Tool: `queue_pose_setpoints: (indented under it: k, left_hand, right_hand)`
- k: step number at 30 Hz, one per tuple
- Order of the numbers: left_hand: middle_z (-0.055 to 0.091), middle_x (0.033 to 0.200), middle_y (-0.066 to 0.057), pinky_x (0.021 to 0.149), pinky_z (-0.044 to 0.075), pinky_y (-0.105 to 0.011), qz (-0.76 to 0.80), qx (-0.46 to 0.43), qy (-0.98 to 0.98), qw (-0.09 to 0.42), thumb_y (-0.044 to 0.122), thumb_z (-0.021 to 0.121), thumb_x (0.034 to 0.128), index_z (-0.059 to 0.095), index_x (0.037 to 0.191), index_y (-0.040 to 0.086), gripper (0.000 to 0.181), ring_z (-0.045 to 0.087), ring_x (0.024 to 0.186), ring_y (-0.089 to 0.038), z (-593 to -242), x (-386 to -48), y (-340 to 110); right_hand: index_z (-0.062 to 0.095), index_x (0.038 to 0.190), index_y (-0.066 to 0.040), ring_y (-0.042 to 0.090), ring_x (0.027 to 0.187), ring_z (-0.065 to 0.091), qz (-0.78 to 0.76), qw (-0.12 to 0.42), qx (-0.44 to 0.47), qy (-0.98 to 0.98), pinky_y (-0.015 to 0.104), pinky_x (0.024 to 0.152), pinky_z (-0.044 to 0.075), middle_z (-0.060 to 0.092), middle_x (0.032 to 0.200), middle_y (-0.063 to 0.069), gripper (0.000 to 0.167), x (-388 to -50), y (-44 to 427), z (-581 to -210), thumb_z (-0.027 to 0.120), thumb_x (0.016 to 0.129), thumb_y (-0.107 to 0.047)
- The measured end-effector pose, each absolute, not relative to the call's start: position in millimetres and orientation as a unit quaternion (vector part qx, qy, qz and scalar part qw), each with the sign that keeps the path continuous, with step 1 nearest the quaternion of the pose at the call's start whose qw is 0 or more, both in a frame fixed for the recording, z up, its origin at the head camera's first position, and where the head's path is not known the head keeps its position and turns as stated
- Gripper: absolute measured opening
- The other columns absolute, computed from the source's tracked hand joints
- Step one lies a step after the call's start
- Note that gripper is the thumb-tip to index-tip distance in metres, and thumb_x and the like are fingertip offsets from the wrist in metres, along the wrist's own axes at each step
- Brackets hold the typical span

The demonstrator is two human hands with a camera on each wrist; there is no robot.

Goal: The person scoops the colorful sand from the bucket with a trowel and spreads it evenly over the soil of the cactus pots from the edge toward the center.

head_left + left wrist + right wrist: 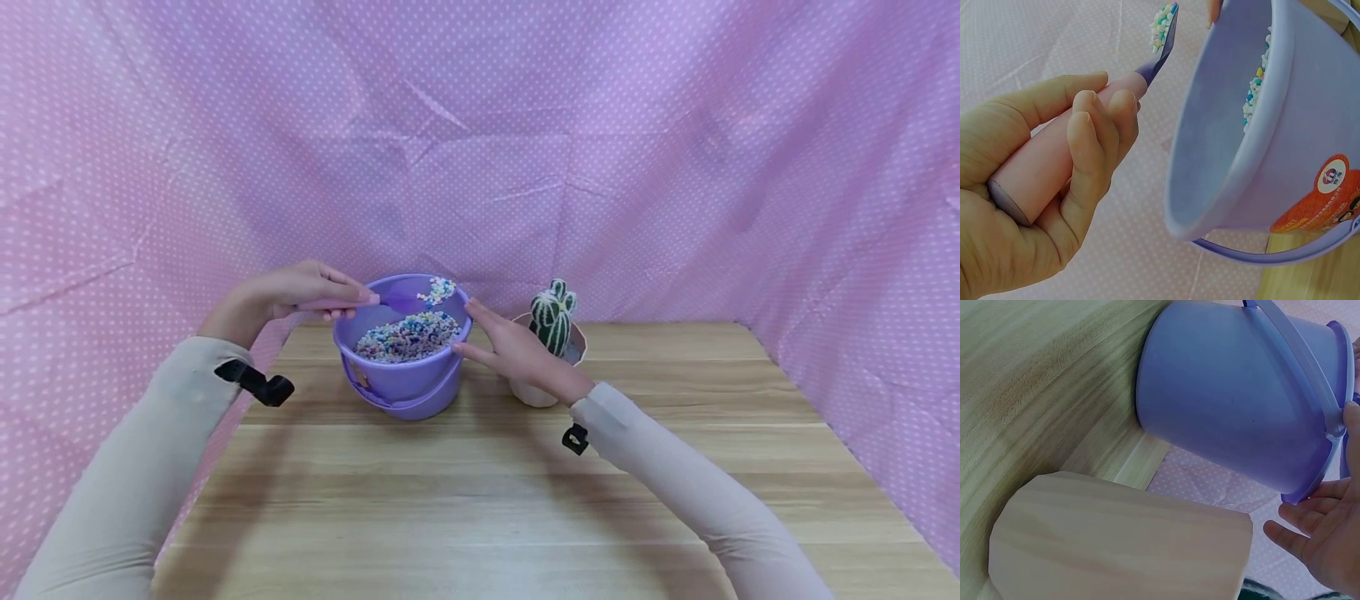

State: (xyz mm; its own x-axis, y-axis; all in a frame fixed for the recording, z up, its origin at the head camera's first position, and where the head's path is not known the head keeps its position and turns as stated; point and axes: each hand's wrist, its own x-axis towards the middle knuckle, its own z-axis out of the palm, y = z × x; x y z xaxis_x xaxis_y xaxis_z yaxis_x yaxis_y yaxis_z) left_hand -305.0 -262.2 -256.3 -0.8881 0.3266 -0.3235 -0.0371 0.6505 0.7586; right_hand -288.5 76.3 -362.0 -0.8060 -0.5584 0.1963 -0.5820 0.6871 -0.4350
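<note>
In the head view my left hand [311, 287] grips a small trowel [401, 302] with a pink handle and a purple blade. Colourful pebbles [437, 289] lie on the blade, which is over the mouth of a purple bucket [416, 390]. Inside the bucket is a heap of similar pebbles [408, 337]. The left wrist view shows fingers curled round the trowel handle [1054, 156]. My right hand [517, 346] touches the bucket's right rim with fingers spread and fairly straight, also seen in the right wrist view, where some fingertips are behind the rim.
Just right of the bucket stands a potted cactus [553, 321] in a pale pot [534, 394], close under my right wrist. Both stand on a wooden table [450, 500]. Pink dotted cloth [480, 167] hangs behind and at both sides. The bucket's handle [375, 400] hangs down in front.
</note>
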Motion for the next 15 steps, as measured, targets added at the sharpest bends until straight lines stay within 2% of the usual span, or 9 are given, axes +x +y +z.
queue_pose_setpoints:
  k: [7,15]
  left_hand:
    - [0.07,0.081,0.0,0.059,0.048,-0.018,0.413,0.079,0.878,0.227,0.045,0.075,0.0912,0.076,0.122,0.014,0.043,0.056,0.064,-0.003,-255.2,-304.8,-257.6]
    - [0.072,0.085,-0.003,0.065,0.052,-0.02,0.409,0.078,0.884,0.213,0.046,0.076,0.0903,0.075,0.122,0.012,0.046,0.057,0.066,-0.004,-251.4,-300.7,-247.3]
  right_hand:
    - [0.024,0.163,-0.014,0.034,0.151,0.034,0.242,0.013,0.305,-0.921,0.049,0.12,0.034,0.018,0.17,0.007,0.086,-288.5,76.2,-362.0,0.053,0.098,-0.063]
    - [0.022,0.163,-0.013,0.036,0.15,0.034,0.227,0.006,0.304,-0.925,0.051,0.119,0.036,0.015,0.171,0.006,0.088,-288.9,75.7,-361.9,0.048,0.098,-0.067]
